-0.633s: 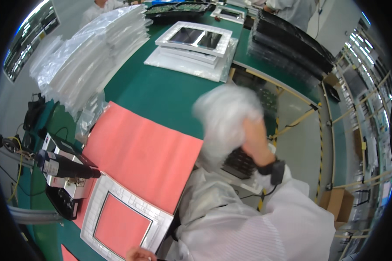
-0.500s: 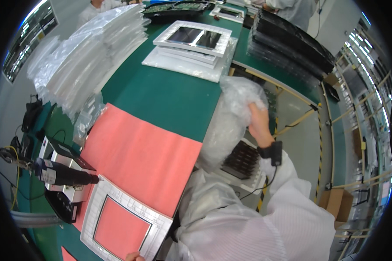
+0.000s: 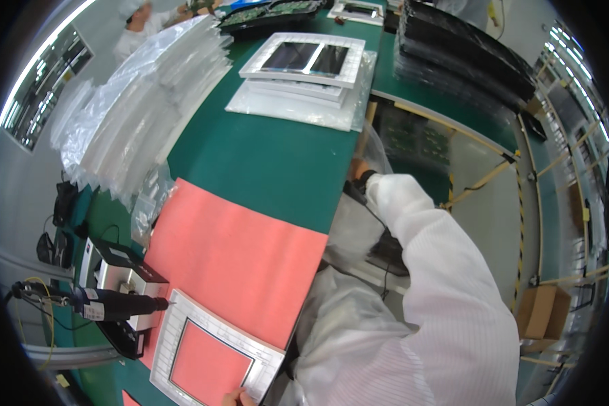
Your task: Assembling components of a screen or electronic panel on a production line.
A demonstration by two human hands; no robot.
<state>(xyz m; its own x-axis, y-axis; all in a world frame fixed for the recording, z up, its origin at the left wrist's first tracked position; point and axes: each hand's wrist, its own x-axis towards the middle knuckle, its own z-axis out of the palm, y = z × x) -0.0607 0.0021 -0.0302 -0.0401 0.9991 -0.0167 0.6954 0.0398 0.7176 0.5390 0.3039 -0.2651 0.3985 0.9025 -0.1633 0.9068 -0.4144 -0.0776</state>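
Observation:
My left hand [image 3: 239, 398] shows only its fingertips at the lower edge, pinching the near inner side of a white rectangular frame [image 3: 266, 358] with a dark inner border. The frame lies on a pink mat [image 3: 243, 243]. Beyond the table's right edge, low beside it, my right hand [image 3: 361, 168] is closed on a clear plastic bag [image 3: 379, 150]; the table edge hides part of its fingers. More of the crumpled plastic hangs below that hand. A dark strap with a cable circles my right wrist. Close to the frame's far left corner is a black electric screwdriver [image 3: 118, 304].
A silver-and-black box [image 3: 125, 277] stands behind the screwdriver. Tall stacks of bagged white sheets [image 3: 142, 95] line the left side. Farther along, a white panel with dark screens [image 3: 309, 57] rests on bagged pieces. Black trays [image 3: 463, 51] are piled at the right. Another person [image 3: 139, 30] is at far left.
My right hand has moved left and lower toward the table's edge, taking the plastic bag with it. The bag is now mostly behind the edge and my sleeve. My left hand stays at the frame.

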